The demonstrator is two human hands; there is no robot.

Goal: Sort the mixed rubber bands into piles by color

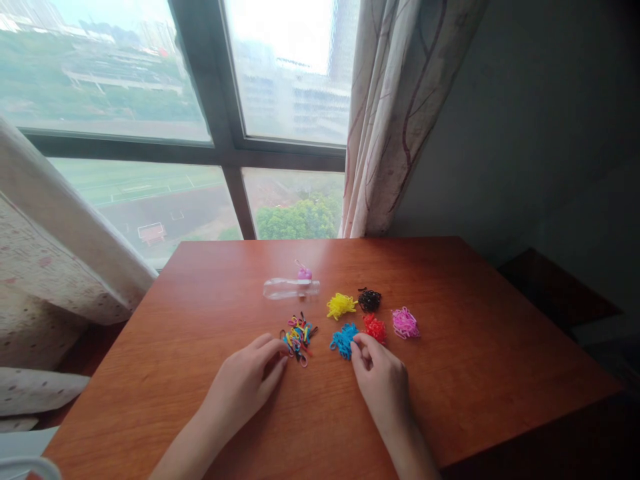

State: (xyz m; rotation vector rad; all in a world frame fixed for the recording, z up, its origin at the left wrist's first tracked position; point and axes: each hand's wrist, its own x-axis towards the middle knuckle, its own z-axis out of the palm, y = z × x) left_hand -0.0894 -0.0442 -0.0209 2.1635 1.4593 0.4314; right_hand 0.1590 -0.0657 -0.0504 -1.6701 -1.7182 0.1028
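My left hand rests at the near left side of a mixed pile of small rubber bands in several colours. Its thumb and fingertips come together at the pile's edge, and what lies between them is too small to make out. At the right edge of a pile of blue rubber bands, my right hand has thumb and index finger pinched on the blue bands. Just behind that hand lies a pile of red rubber bands, partly close to its knuckles.
Yellow rubber bands, black rubber bands and pink rubber bands lie in separate piles. A clear plastic bottle lies on its side, with a purple object behind it. The wooden table reaches the window and curtains.
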